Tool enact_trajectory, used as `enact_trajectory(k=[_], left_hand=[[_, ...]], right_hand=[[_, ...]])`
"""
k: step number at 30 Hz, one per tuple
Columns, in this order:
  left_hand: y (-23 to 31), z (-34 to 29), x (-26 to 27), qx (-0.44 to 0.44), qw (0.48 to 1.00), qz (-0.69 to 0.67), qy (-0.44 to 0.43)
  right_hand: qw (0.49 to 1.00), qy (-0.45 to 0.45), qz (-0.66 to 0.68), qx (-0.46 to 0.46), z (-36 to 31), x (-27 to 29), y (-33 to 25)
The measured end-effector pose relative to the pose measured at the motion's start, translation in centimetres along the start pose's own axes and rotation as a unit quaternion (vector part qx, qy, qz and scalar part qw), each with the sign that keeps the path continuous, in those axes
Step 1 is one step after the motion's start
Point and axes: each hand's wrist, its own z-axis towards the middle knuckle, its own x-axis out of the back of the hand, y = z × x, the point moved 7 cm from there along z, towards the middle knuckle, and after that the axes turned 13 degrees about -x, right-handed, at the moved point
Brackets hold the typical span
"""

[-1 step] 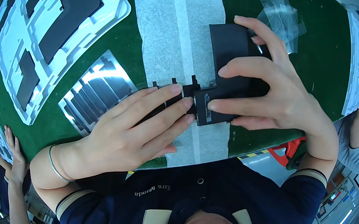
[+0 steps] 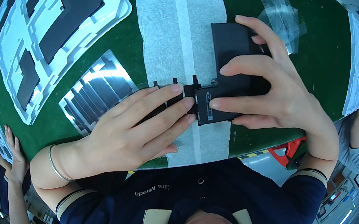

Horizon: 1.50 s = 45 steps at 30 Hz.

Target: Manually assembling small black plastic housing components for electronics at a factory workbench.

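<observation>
A flat black pack that looks like a laptop battery [image 2: 228, 42] lies across a pale paper strip [image 2: 165, 20] on the green table. My right hand [image 2: 279, 88] spans its wide part, fingers spread on top and thumb at the near edge. A small printed label shows by the index fingertip. To the left, a narrow black section with small tabs [image 2: 190, 92] meets the wide part. My left hand [image 2: 127, 129] holds this section down, its fingertips side by side on top. The palm hides much of it, and I cannot tell whether both sections are one piece.
At the left, a white moulded tray [image 2: 120, 5] holds several flat black packs. A ridged clear plastic tray [image 2: 99, 87] sits near my left hand. Thin clear films [image 2: 281, 15] lie beyond my right hand. Another person's hand [image 2: 17, 156] is at the lower left.
</observation>
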Motion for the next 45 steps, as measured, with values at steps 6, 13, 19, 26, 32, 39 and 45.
enact_trajectory(k=[6,13,19,26,32,39,45], left_hand=[[0.07,0.10,0.10,0.000,1.000,0.001,-0.005],[0.05,0.01,0.05,0.001,1.000,0.002,-0.006],[0.06,0.11,0.05,0.003,1.000,0.002,-0.010],[-0.04,0.28,0.09,0.005,1.000,0.001,-0.003],[-0.11,0.13,0.21,0.008,1.000,-0.002,-0.003],[0.03,0.07,0.07,0.000,1.000,0.001,0.005],[-0.08,0.17,0.17,0.010,1.000,-0.005,0.002]], right_hand=[[1.000,0.005,0.002,0.006,-0.05,0.05,0.24],[1.000,0.004,-0.001,0.008,0.12,0.08,0.13],[1.000,0.015,0.007,0.019,-0.03,-0.04,0.19],[1.000,0.009,0.004,0.019,-0.02,0.11,0.25],[1.000,0.004,0.006,0.017,0.21,0.04,0.19],[1.000,0.001,0.008,0.001,-0.06,-0.12,0.10],[1.000,0.010,0.013,0.014,0.04,-0.08,0.26]])
